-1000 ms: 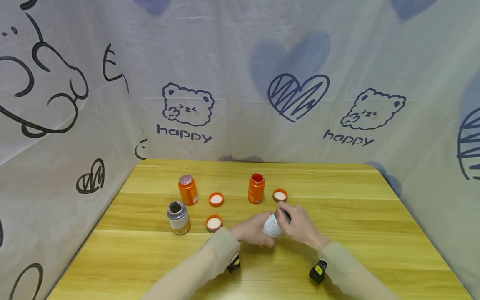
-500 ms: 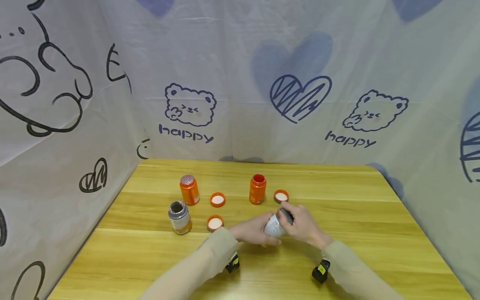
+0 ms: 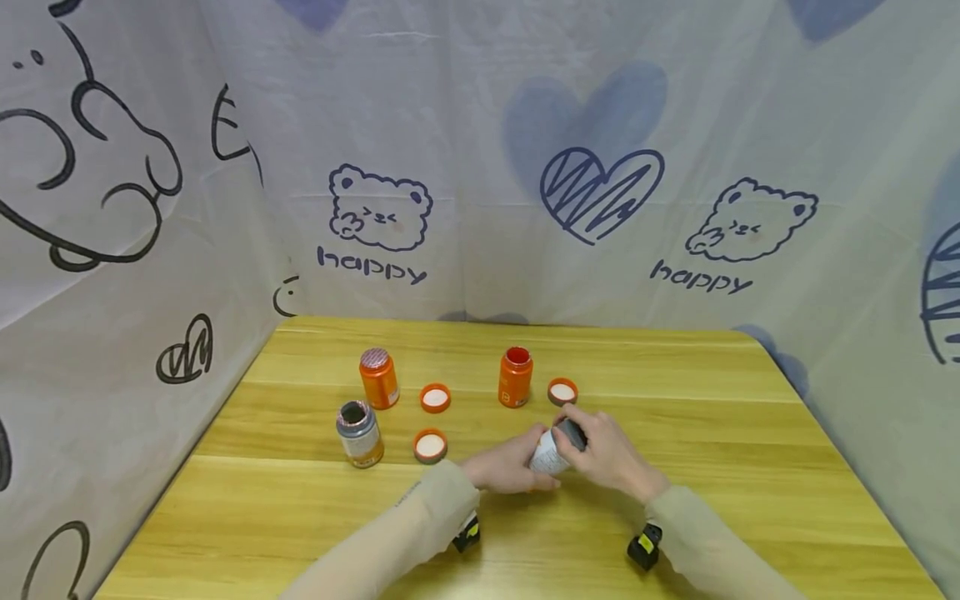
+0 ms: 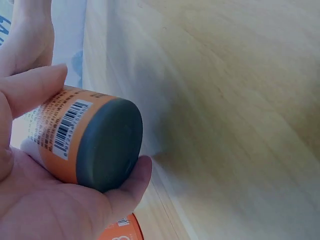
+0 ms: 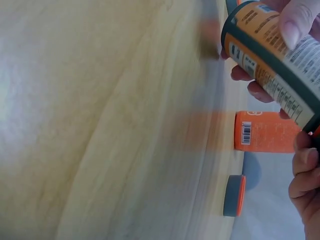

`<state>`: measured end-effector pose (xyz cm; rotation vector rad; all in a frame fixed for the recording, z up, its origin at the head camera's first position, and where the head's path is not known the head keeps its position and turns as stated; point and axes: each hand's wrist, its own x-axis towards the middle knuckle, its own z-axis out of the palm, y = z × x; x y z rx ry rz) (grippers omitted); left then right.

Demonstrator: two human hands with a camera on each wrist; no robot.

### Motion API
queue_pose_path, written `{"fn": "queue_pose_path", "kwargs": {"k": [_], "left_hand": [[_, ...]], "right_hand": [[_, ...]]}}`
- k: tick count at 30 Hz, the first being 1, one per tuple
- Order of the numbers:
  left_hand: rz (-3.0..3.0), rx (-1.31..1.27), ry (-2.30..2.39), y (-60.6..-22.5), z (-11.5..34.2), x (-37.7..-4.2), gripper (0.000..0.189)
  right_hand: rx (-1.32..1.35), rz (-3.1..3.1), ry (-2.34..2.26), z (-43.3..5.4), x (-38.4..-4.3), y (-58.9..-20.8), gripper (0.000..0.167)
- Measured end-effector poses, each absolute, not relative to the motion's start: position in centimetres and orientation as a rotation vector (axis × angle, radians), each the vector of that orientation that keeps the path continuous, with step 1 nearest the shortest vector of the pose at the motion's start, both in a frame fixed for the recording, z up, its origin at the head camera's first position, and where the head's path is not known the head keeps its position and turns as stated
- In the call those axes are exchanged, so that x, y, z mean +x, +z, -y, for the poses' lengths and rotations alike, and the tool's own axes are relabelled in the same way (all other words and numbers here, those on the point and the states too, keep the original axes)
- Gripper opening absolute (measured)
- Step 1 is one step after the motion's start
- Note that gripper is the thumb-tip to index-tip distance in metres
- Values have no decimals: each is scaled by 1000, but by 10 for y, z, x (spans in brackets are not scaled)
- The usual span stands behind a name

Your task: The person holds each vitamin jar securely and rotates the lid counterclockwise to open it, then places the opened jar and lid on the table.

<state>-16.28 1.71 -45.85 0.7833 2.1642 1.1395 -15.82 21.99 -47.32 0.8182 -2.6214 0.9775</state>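
Both hands are on one pill bottle (image 3: 548, 455), which lies tilted between them above the table, its upper end toward the right. My left hand (image 3: 510, 462) wraps its fingers and thumb around the bottle's body. In the left wrist view the bottle (image 4: 60, 130) shows an orange label with a barcode and a dark green base (image 4: 112, 145). My right hand (image 3: 609, 454) grips the dark cap (image 3: 573, 433) at the upper end, its fingers covering part of it. White and orange printed panels of the bottle (image 5: 280, 65) face the right wrist camera.
On the wooden table (image 3: 720, 467) stand a foil-sealed orange bottle (image 3: 379, 382), an opened grey-and-white bottle (image 3: 361, 437) and an opened orange bottle (image 3: 515, 381). Lids lie inside-up: an orange lid (image 3: 435, 398), a front lid (image 3: 430, 447) and a right lid (image 3: 562, 392). A printed cloth (image 3: 480, 167) hangs behind.
Slightly more of the dark cap shows under my right hand than a second ago. Both hands keep hold of the bottle in nearly the same place, and the head view has shifted a little.
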Motion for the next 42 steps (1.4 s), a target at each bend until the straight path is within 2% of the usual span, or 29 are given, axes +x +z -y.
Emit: {"fn": "queue_pose_path", "kwargs": {"k": [7,20,26,42], "left_hand": [[-2266,803,1098,-458,-17,-161,52],[-2533,792,946,-463,-21,-157,57],[-2600,792,917,-464,-22,-156,59],[-2623,769,925,-468,-22,-156,61]], "right_hand": [[684,2734,1015,-216,-156,-469,9],[291,2948,1318,-204,-154,-454,29],[147,2991,1516,-204,-153,-447,44],[109,3018,1554,-210,-152,-437,47]]}}
